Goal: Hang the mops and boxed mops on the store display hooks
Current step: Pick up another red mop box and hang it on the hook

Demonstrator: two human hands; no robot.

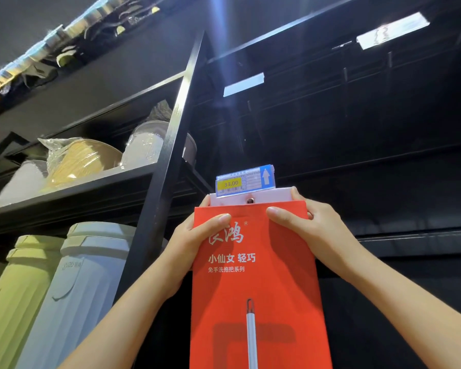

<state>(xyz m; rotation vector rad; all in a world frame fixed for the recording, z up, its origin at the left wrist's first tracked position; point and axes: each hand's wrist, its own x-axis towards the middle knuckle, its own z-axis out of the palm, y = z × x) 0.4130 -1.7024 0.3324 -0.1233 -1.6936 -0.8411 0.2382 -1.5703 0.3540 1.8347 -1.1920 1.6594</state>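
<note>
Gripping the red boxed mop (pixel 256 294) near its top, left hand (pixel 194 243) and right hand (pixel 314 230) curl fingers (pixel 278 213) round its edges; the hook (pixel 250 201) pokes through its tab (pixel 224 200); only letting go seems left

Open room is noted right of the red cardboard mop box (pixel 256 288), along the black display panel (pixel 383 187). Left side is closed by the black metal shelf upright (pixel 172 155), near the left hand (pixel 194 243). The blue-framed price label (pixel 244 181) is seen just above the box top.
</note>
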